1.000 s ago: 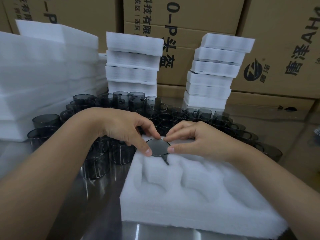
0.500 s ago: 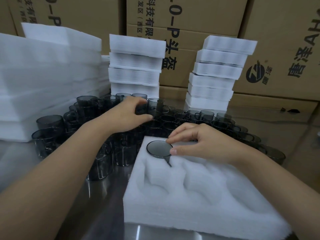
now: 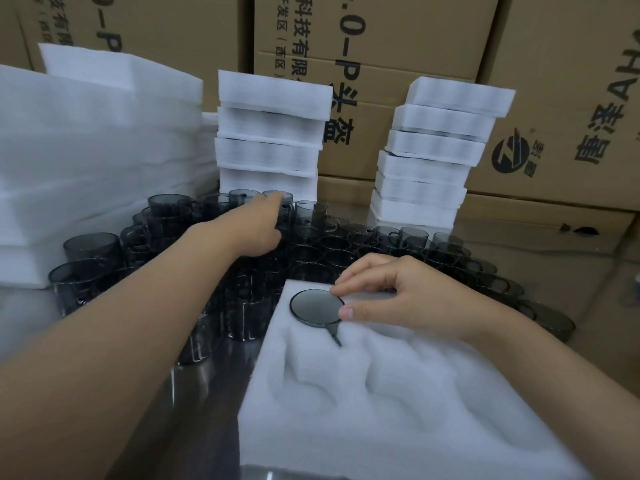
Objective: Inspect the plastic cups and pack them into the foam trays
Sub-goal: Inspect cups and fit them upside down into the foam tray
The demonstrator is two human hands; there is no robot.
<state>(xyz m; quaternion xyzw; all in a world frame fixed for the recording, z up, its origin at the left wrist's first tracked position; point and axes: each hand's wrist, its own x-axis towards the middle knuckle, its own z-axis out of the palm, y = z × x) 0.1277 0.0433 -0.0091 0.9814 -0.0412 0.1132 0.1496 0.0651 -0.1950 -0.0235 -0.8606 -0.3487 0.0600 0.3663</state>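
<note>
- The foam tray (image 3: 398, 410) lies at the near right of the tabletop (image 3: 207, 403). Most of its pockets (image 3: 311, 386) are bare. Being light, it could skid if pushed sideways.
- The seated cup (image 3: 315, 308) sits base-up in the tray's far-left pocket, its handle in the slot pointing toward the near edge. The right hand (image 3: 408, 299) pinches its rim between thumb and forefinger. Uneven pressure there could leave it tilted, or wedge the handle against the foam.
- The left forearm (image 3: 138, 323) crosses low over the loose cups (image 3: 311, 251) crowded along the tray's left and far sides (some look stacked). A dropped elbow could topple them.
- The left hand (image 3: 254, 225) reaches for the far row, fingers pointing at a cup; I cannot tell whether it has closed on one. Lifting from so tight a pack may drag neighbours over, and a one-handed grab invites a skimped inspection.
- The foam stacks (image 3: 270, 133) stand just behind that row, before the cartons (image 3: 554, 98). An overreach could nudge them.
</note>
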